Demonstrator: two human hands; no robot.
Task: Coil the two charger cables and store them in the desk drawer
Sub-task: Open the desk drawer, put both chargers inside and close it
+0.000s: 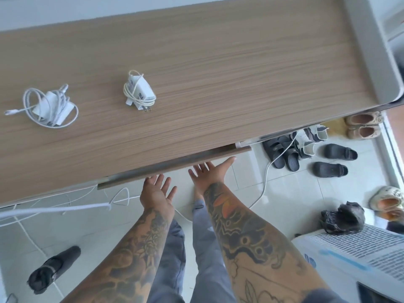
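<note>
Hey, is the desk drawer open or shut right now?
Open a crack: the drawer front juts out slightly past the desk edge, a dark gap showing. Both hands, left and right, reach under it.

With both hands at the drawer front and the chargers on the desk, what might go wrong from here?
1. The left charger is only loosely coiled, so it may unwind when lifted.
2. The drawer is barely open; the left hand and right hand are under its front and could be pinched.
3. White cords on the floor near the legs could trip the person.

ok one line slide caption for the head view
Both open hands, left and right, at the brown drawer front; two coiled white chargers on the wooden desk.
</note>
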